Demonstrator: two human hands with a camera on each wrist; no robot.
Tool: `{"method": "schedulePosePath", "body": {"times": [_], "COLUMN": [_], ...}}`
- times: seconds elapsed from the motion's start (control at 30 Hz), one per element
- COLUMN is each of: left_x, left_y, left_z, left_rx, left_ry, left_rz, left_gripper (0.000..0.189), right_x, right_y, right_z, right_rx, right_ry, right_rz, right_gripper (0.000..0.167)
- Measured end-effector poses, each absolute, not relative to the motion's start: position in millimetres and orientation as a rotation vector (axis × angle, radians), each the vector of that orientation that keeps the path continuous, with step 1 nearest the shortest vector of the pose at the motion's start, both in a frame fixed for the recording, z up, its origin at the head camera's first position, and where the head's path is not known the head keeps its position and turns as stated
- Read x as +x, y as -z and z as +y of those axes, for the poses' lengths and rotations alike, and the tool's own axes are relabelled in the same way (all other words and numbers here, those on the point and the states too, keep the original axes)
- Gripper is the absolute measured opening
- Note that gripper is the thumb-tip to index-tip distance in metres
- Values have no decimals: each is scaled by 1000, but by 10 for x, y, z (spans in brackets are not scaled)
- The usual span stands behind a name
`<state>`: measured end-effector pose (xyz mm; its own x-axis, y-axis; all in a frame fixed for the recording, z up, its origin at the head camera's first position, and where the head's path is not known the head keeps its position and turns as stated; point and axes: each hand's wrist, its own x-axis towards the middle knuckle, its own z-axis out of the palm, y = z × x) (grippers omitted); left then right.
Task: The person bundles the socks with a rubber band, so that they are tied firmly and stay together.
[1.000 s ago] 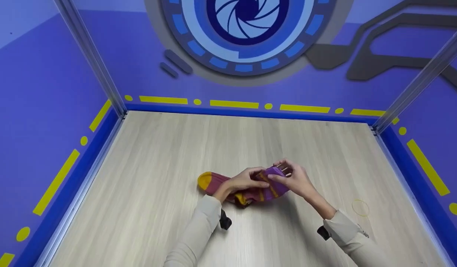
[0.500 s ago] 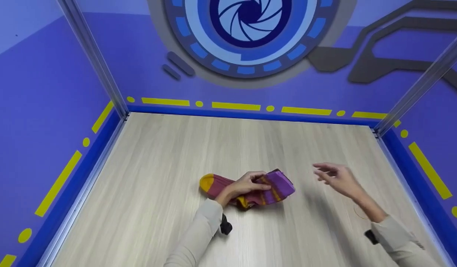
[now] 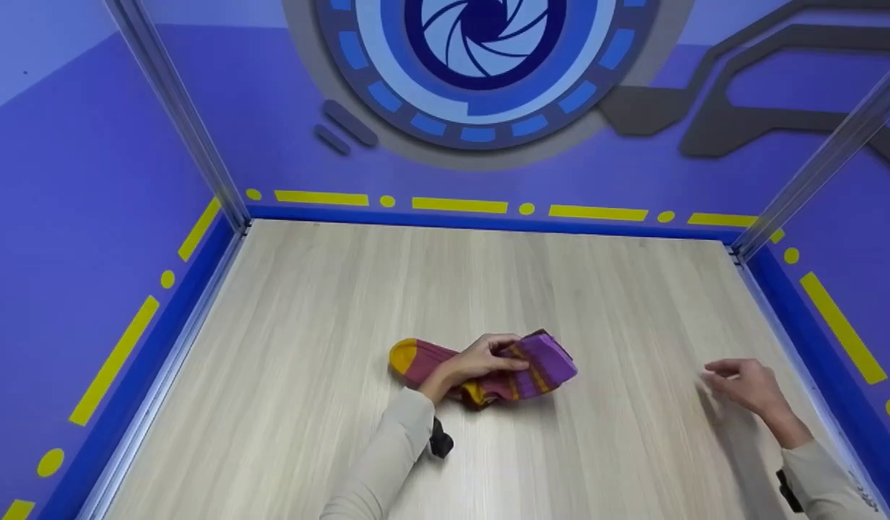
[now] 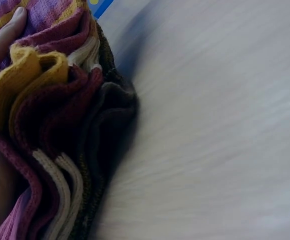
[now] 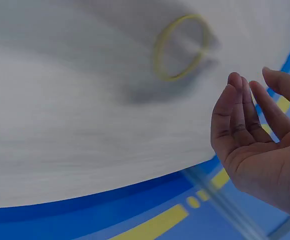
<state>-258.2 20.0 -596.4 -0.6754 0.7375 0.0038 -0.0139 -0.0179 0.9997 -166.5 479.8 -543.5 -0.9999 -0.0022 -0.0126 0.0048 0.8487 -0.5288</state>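
Observation:
A bundle of several socks [image 3: 550, 365], layered together, lies in the middle of the table. Purple with yellow stripes shows at its right end, and maroon with a yellow toe at its left. My left hand [image 3: 480, 362] grips the bundle from above, thumb across the striped part. In the left wrist view the folded sock layers [image 4: 27, 95] are yellow, maroon, cream and dark. My right hand [image 3: 748, 390] is off to the right, fingers loosely bent and holding nothing. In the right wrist view a thin yellow rubber band [image 5: 157, 55] lies on the table, apart from the fingertips.
The wooden table [image 3: 329, 289] is bounded by a blue back wall [image 3: 445, 155] and blue side walls, with metal posts [image 3: 192, 123] at the corners. A dark wrist camera [image 3: 440, 439] sits under the left sleeve.
My right hand has let go of the socks' purple end and moved right and toward the near side, to the rubber band. My left hand still grips the socks in about the same place.

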Motion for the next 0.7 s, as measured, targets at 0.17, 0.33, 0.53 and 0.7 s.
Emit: {"method": "schedulePosePath", "body": {"times": [0.17, 0.33, 0.53, 0.7], "left_x": [-2579, -2565, -2583, -2589], "left_y": [5965, 5978, 5994, 5991], "left_z": [197, 199, 224, 233], "left_rx": [769, 768, 766, 736], "left_ry": [-1745, -1734, -1725, -1716], "left_rz": [1708, 1728, 1764, 1778], "left_gripper": [32, 31, 29, 33], "right_x": [-1562, -1531, -1530, -1537], "right_y": [5575, 5619, 5616, 5620], "right_z": [5012, 5035, 4983, 4947], "right_rx": [74, 98, 184, 236], "right_ry": [764, 726, 658, 600], "right_rz": [2945, 2908, 2911, 2929], "right_gripper": [26, 27, 19, 16]}}
